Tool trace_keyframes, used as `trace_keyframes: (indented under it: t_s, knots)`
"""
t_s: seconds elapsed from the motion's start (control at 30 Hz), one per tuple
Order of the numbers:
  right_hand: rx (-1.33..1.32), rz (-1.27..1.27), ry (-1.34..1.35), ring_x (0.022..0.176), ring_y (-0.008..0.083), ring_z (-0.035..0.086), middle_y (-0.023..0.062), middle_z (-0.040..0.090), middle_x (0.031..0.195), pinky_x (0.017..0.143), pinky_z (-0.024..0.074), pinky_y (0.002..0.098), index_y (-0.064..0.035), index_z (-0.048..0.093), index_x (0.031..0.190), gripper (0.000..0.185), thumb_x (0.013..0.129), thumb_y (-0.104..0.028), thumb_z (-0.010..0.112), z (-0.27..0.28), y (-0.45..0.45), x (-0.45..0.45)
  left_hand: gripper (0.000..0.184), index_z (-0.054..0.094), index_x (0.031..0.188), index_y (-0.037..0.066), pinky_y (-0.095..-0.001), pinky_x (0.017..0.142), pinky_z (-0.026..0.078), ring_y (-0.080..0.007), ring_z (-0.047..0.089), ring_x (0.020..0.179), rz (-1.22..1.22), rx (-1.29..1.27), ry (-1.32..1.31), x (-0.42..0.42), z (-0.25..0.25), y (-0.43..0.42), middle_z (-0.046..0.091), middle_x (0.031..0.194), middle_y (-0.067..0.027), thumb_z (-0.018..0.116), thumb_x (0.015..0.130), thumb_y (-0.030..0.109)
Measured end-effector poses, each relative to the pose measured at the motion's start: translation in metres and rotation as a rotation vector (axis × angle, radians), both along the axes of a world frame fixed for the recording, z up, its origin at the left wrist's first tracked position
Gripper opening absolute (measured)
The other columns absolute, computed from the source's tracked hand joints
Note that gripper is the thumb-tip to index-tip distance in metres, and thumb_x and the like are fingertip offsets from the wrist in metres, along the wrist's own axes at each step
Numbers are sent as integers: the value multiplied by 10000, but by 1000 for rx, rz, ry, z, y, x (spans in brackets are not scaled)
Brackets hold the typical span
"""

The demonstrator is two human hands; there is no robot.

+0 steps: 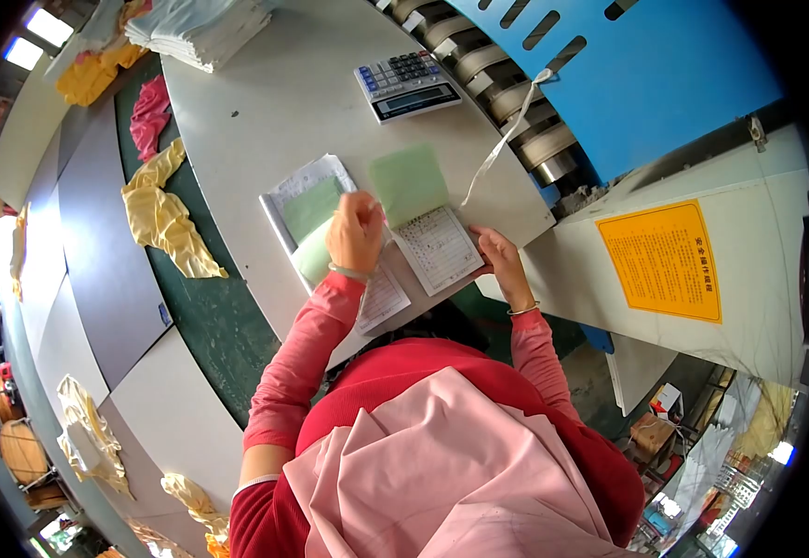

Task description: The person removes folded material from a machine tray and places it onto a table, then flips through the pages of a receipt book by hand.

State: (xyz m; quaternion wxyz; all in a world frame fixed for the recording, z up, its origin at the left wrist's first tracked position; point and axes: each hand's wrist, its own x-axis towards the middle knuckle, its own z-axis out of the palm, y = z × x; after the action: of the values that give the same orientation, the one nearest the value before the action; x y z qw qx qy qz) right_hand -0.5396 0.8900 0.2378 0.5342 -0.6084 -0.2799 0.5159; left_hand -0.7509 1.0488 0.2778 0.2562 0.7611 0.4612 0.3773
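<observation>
An open pad of written forms (437, 249) lies near the front edge of the grey table (274, 112), its green sheet (408, 181) folded up at the top. My right hand (505, 265) rests at the pad's right edge, fingers pressed around that edge. My left hand (356, 232) is closed above the papers between the two pads; a small pink thing shows at its fingers, too little to name. Under and beside this hand lies a second pad with green sheets (313, 206) and a written page (384, 299).
A calculator (407, 84) sits farther back on the table, near a white cord (507, 139). Metal rollers and a blue machine (646, 74) stand at the right. Folded cloth (201, 33) is stacked at the back left. Yellow cloth (167, 214) lies left of the table.
</observation>
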Motion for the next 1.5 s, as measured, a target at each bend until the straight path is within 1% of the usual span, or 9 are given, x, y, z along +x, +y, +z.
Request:
trace_keyframes:
  t_s: [0.07,0.1,0.17,0.37,0.43,0.87,1.23,1.37,1.5]
  knots:
    - [20,1,-7,907,69,580,29,633,1008,808,453,199,12,520,1293,472,977,-338,544,-4,0,2,135,623,827,106,-351,647,514,-210,645,733,-281,10,51,-10,-8,-19,646,797,-70,716,729,109]
    - [22,5,-4,916,68,576,30,634,1013,822,444,197,17,520,1292,473,975,-333,550,-4,0,2,233,630,921,93,-360,759,511,-221,646,845,-536,24,144,-17,-8,-24,664,886,-82,740,729,166]
    - [24,3,-1,927,66,570,33,635,1019,835,436,197,23,522,1288,470,972,-323,558,-5,0,1,354,629,1003,71,-386,881,475,-232,630,955,-588,330,103,-5,-11,-35,662,1004,-84,763,715,228]
    - [39,-5,-79,882,74,592,42,644,998,771,470,211,20,535,1274,461,972,-328,551,-4,-2,2,373,657,1019,70,-370,940,442,-230,605,1055,-502,264,317,-6,-36,-40,628,1175,-58,761,707,248]
    - [69,-1,-125,789,93,640,56,657,956,651,534,231,7,529,1280,490,976,-377,521,-9,-1,2,311,666,979,76,-361,919,452,-217,617,1026,-526,289,297,-8,-38,-37,642,1142,-49,748,713,214]
    - [68,3,-128,797,109,646,58,660,979,624,548,244,-12,536,1278,475,974,-376,521,-13,-2,4,64,644,764,110,-320,715,456,-191,620,795,-407,308,149,2,-37,-31,664,901,6,668,705,113]
    - [-28,-19,-3,831,126,648,66,659,1003,620,566,270,-24,536,1281,444,975,-345,519,-8,-2,4,86,676,829,88,-342,621,481,-221,625,690,-256,51,117,1,-25,-19,668,830,-40,676,746,108]
    - [-18,-37,30,875,83,602,50,657,1007,801,463,205,6,528,1289,424,963,-262,572,-1,-1,0,88,664,862,90,-315,569,475,-217,613,615,137,-220,-221,-1,-7,25,651,770,-74,635,783,66]
    - [68,-19,2,876,84,601,72,667,980,795,463,209,23,529,1281,422,951,-232,594,-14,-1,5,68,639,836,76,-301,562,474,-204,617,603,-149,-140,-222,-11,2,-2,645,726,-71,650,775,47]
